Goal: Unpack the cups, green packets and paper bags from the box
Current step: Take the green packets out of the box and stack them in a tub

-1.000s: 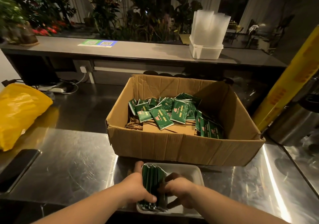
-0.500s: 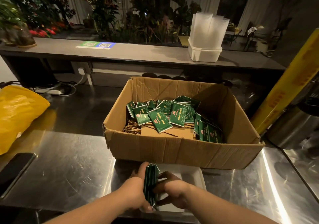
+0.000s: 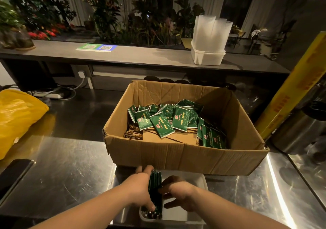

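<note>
we have both hands low at the near edge of the bench (image 3: 58,172), pressing a stack of green packets (image 3: 155,191) between them: the left hand (image 3: 139,189) lies flat against the stack's left face with its thumb hooked round the near end, and the right hand (image 3: 178,191) pushes its fingertips against the right face. we judge the packets are stood on edge and squeezed so that they pack tightly against the left wall of the white tray (image 3: 195,179), leaving the rest of it free for more. the tray sits just in front of the cardboard box (image 3: 185,156), so each handful has only a short way to travel. inside the box a loose heap of packets (image 3: 167,118) lies on top of brown paper bags (image 3: 169,137) with twisted handles, so the bags must wait. the clear cups (image 3: 211,29) stand stacked in a white tub on the far shelf. compared with a second ago, the stack is tighter and more upright, pushed nearer the tray's left side, and the heap in the box looks unchanged.
</note>
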